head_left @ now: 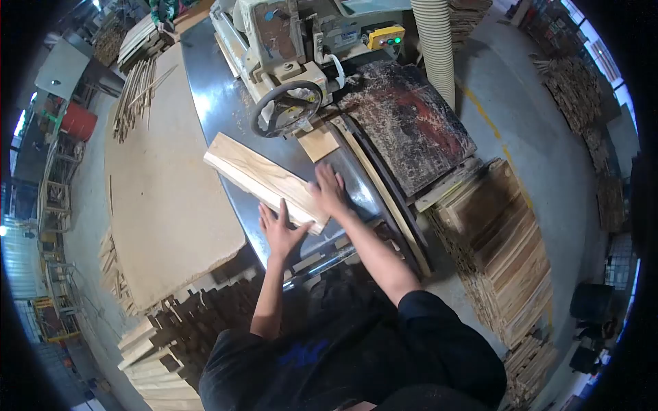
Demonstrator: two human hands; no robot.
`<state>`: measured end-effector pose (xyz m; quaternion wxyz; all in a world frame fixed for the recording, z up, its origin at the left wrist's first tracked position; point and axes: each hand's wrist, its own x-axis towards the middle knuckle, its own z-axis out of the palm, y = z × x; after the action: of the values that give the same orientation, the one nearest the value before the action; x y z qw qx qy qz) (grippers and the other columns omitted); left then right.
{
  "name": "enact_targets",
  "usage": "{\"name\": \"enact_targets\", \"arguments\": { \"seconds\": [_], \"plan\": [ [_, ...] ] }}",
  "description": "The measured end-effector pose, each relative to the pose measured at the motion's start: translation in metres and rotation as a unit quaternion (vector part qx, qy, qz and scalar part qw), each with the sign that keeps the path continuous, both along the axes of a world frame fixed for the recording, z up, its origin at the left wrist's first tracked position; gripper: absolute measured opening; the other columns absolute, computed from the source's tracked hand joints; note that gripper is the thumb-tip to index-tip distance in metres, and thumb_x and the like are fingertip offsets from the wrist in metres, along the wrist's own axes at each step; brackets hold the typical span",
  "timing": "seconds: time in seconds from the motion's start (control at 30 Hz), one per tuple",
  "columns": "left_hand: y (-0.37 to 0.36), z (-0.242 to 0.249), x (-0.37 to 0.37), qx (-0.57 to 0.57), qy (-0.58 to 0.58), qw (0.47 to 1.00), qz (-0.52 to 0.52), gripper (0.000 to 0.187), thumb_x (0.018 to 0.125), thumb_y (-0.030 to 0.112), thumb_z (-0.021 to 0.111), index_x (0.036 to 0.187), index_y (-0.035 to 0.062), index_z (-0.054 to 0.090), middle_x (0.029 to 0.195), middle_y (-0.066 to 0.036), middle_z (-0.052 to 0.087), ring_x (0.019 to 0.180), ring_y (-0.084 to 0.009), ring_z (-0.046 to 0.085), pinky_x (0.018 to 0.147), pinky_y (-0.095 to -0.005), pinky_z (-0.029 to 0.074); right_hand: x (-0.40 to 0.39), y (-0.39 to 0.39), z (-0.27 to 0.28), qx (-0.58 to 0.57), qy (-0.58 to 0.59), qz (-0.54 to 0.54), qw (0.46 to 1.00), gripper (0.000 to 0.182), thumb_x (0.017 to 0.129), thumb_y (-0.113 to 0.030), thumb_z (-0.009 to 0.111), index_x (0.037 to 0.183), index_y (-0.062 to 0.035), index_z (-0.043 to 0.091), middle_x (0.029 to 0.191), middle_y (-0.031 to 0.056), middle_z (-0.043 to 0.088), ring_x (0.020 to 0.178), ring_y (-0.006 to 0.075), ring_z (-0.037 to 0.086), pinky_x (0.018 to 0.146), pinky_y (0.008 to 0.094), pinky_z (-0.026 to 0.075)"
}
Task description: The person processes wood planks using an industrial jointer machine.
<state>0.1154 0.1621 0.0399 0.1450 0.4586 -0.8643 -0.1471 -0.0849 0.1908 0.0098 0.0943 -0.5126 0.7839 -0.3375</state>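
A pale wooden board (264,175) with visible grain lies at a slant across the metal machine table (356,181). My left hand (279,233) is at its near long edge, fingers spread and the tips against the wood, thumb pointing toward the near end. At the right end of the board is my right hand (330,193), slightly blurred, with fingers stretched out past the board's far corner. Beyond my right hand, a short flat wood piece (319,142) rests on the table beside the machine's black handwheel (288,108).
A woodworking machine (274,34) with a yellow control box (386,38) stands ahead, a ribbed hose (433,48) beside it. Left is a broad tan tabletop (171,198) holding thin strips (140,92). Stacked boards (507,253) stand right. Another person's hand (164,27) shows far left.
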Motion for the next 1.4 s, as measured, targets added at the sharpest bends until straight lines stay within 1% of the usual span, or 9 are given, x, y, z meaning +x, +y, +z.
{"name": "enact_targets", "arguments": {
  "seconds": [0.17, 0.3, 0.4, 0.5, 0.6, 0.7, 0.73, 1.03, 1.4],
  "plan": [
    [0.072, -0.002, 0.014, 0.080, -0.048, 0.992, -0.083, 0.143, 0.046, 0.074, 0.081, 0.155, 0.0095, 0.014, 0.149, -0.046, 0.001, 0.143, -0.0573, 0.003, 0.113, -0.0609, 0.010, 0.035, 0.117, -0.012, -0.045, -0.033, 0.076, 0.996, 0.055, 0.091, -0.023, 0.063, 0.140, -0.0041, 0.046, 0.145, 0.0142, 0.046, 0.139, 0.0317, 0.037, 0.113, 0.0473, 0.028],
    [0.133, -0.012, 0.020, 0.110, -0.099, 0.965, -0.217, 0.157, 0.039, 0.076, 0.082, 0.156, 0.0105, 0.003, 0.151, -0.043, -0.007, 0.142, -0.0579, -0.003, 0.113, -0.0628, 0.008, 0.042, 0.202, -0.036, -0.187, -0.022, 0.026, 0.982, 0.030, 0.083, -0.014, 0.070, 0.111, -0.0032, 0.066, 0.135, 0.0167, 0.053, 0.129, 0.0339, 0.048, 0.099, 0.0434, 0.044],
    [0.174, -0.018, 0.000, 0.122, -0.011, 0.958, -0.260, 0.155, 0.035, 0.069, 0.087, 0.157, 0.0120, 0.008, 0.149, -0.047, -0.003, 0.142, -0.0581, 0.000, 0.114, -0.0616, 0.009, 0.030, 0.249, 0.031, -0.027, -0.326, -0.087, 0.941, 0.026, 0.083, -0.016, 0.067, 0.106, -0.0028, 0.063, 0.123, 0.0186, 0.056, 0.124, 0.0383, 0.050, 0.098, 0.0450, 0.045],
    [0.186, -0.070, -0.021, 0.075, -0.068, 0.971, -0.215, 0.155, 0.036, 0.075, 0.083, 0.157, 0.0163, 0.006, 0.150, -0.045, -0.007, 0.143, -0.0565, -0.004, 0.112, -0.0648, 0.012, 0.034, 0.306, -0.003, 0.004, 0.164, 0.054, 0.985, 0.033, 0.088, -0.024, 0.059, 0.113, -0.0015, 0.060, 0.132, 0.0199, 0.050, 0.139, 0.0367, 0.035, 0.110, 0.0480, 0.033],
    [0.175, -0.057, -0.050, 0.017, -0.068, 0.975, -0.212, 0.154, 0.038, 0.083, 0.076, 0.157, 0.0176, 0.005, 0.151, -0.044, -0.008, 0.143, -0.0557, -0.008, 0.110, -0.0700, 0.007, 0.046, 0.318, -0.009, 0.063, 0.029, 0.033, 0.997, 0.049, 0.089, -0.026, 0.057, 0.126, 0.0062, 0.054, 0.150, 0.0199, 0.035, 0.148, 0.0343, 0.017, 0.120, 0.0480, 0.015],
    [0.156, -0.063, -0.065, 0.034, -0.099, 0.982, -0.157, 0.121, 0.068, 0.081, 0.063, 0.157, 0.0175, 0.010, 0.153, -0.041, -0.004, 0.145, -0.0515, -0.006, 0.113, -0.0656, 0.006, 0.036, 0.302, -0.026, 0.110, 0.034, 0.069, 0.991, 0.054, 0.092, -0.027, 0.057, 0.133, 0.0059, 0.048, 0.153, 0.0199, 0.030, 0.148, 0.0340, 0.015, 0.121, 0.0466, 0.015],
    [0.157, -0.050, -0.071, 0.040, -0.093, 0.985, -0.138, 0.100, 0.082, 0.075, 0.054, 0.156, 0.0167, 0.019, 0.155, -0.038, -0.001, 0.147, -0.0478, -0.003, 0.114, -0.0628, 0.006, 0.043, 0.302, -0.033, -0.016, -0.029, 0.003, 0.999, 0.057, 0.092, -0.027, 0.059, 0.137, 0.0048, 0.043, 0.155, 0.0199, 0.025, 0.149, 0.0341, 0.013, 0.121, 0.0456, 0.015],
    [0.115, 0.015, -0.167, 0.020, -0.037, 0.992, 0.118, 0.083, 0.086, 0.075, 0.047, 0.149, 0.0203, 0.041, 0.155, -0.034, 0.013, 0.147, -0.0414, 0.013, 0.116, -0.0545, 0.014, 0.019, 0.236, 0.005, 0.090, -0.007, 0.059, 0.994, 0.074, 0.090, -0.039, 0.062, 0.144, 0.0033, 0.034, 0.157, 0.0205, 0.022, 0.149, 0.0350, 0.010, 0.121, 0.0463, 0.014],
    [-0.016, -0.001, -0.194, -0.045, -0.024, 0.991, 0.122, 0.085, 0.079, 0.081, 0.048, 0.141, 0.0225, 0.053, 0.149, -0.035, 0.029, 0.143, -0.0393, 0.026, 0.111, -0.0555, 0.024, 0.002, 0.103, 0.018, 0.183, -0.035, 0.013, 0.982, 0.095, 0.083, -0.050, 0.065, 0.153, -0.0031, 0.022, 0.162, 0.0156, 0.009, 0.151, 0.0310, 0.000, 0.121, 0.0469, 0.007]
  ]
}}
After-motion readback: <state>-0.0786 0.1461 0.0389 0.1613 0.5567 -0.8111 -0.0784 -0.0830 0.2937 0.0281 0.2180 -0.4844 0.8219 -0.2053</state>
